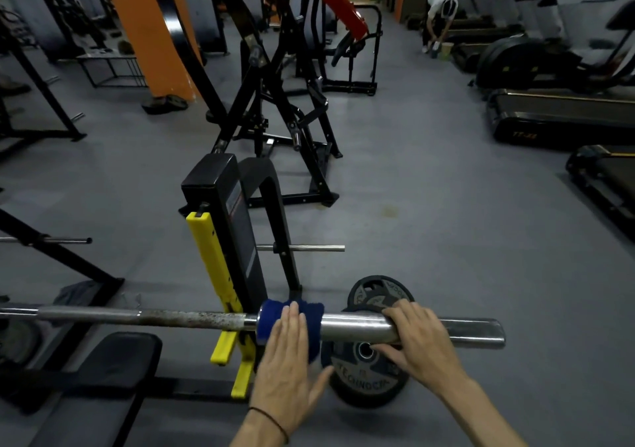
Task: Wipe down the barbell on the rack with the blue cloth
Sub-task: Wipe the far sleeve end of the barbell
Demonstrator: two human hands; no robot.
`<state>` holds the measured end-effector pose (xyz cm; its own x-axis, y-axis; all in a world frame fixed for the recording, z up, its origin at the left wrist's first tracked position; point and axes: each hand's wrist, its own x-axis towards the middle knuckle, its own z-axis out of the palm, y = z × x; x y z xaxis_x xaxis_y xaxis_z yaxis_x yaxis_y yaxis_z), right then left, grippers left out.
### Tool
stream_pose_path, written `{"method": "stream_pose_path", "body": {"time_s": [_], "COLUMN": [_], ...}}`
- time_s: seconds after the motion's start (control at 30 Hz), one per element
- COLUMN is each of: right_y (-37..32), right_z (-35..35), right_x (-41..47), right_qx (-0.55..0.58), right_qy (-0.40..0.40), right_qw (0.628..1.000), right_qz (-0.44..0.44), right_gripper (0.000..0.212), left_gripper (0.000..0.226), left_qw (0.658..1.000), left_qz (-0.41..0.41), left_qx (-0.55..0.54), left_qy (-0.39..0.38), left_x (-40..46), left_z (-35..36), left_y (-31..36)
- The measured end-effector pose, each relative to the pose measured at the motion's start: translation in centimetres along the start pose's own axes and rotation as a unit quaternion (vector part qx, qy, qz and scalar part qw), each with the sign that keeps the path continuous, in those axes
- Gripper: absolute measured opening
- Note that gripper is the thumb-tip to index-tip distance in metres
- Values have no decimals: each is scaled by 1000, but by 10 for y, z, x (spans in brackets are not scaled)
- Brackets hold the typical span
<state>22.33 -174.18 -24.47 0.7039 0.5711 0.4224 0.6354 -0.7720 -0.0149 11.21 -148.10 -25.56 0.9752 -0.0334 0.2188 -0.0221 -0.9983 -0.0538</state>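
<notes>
Head view: left hand [287, 360] fingers flat on blue cloth [266, 323]; right hand [417, 340] fingers grasping barbell [354, 324] sleeve

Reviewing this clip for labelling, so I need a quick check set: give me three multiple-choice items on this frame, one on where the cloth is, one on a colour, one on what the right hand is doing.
1. Where is the blue cloth?
A. On the floor
B. Wrapped on the barbell sleeve, just right of the rack hook
C. On the bench pad

2. What colour are the rack's bar hooks?
A. Yellow
B. Red
C. Green

3. What is the right hand doing?
A. Hanging free
B. Lifting a weight plate
C. Gripping the barbell sleeve

Answers:
1. B, the cloth sits round the shiny sleeve under the flat left hand.
2. A, the plastic guards beside the black upright are yellow.
3. C, its fingers curl over the sleeve near the bar's end, while the weight plates stand on the floor beneath.
</notes>
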Motion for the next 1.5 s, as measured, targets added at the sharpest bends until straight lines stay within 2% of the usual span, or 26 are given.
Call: {"method": "stream_pose_path", "body": {"time_s": [0.07,0.17,0.4,0.47,0.53,0.6,0.67,0.8,0.9,1.0,1.07,1.2,1.3,1.4,1.43,1.5], "right_y": [0,1,9,11,12,12,12,13,12,11,11,11,10,10,9,10], "right_z": [2,3,-3,-2,-1,-1,-2,-2,-1,0,-1,0,4,3,3,0], "right_x": [0,-1,8,10,12,13,13,12,12,12,13,11,11,10,11,11], "right_qx": [-6,-9,29,23,18,18,20,8,7,8,10,5,6,8,10,14], "right_qy": [15,35,-14,-18,-20,-24,-29,-31,-32,-23,-21,-9,-10,-18,-21,-23], "right_qw": [1000,999,999,999,1000,999,999,999,999,1000,1000,1000,1000,1000,1000,1000], "right_qz": [2,-6,-12,-14,-14,-10,-7,2,1,-1,0,-2,3,7,8,12], "right_gripper": [60,60,61,62,62,61,61,65,67,66,64,66,66,65,65,65], "left_gripper": [103,103,89,94,99,101,99,87,97,103,97,87,98,100,97,90], "left_qw": [999,999,999,1000,998,999,998,1000,997,999,999,998,993,998,998,999], "left_qz": [-27,17,47,4,-38,4,46,2,-57,18,37,-32,-80,20,45,39], "left_qx": [-41,-44,8,-4,-39,-42,-32,-11,-47,-44,-35,-40,-83,-58,-47,-32], "left_qy": [-12,-12,12,11,0,-4,0,29,-3,-24,-3,30,3,-5,-2,3], "left_x": [13,20,-9,-3,9,13,8,-2,6,5,2,-9,3,6,5,-1], "left_z": [-2,-3,3,3,1,0,1,2,-2,-2,0,1,-3,-1,0,-1], "left_y": [40,75,-20,-11,25,59,55,-6,24,73,55,1,42,78,69,33]}}
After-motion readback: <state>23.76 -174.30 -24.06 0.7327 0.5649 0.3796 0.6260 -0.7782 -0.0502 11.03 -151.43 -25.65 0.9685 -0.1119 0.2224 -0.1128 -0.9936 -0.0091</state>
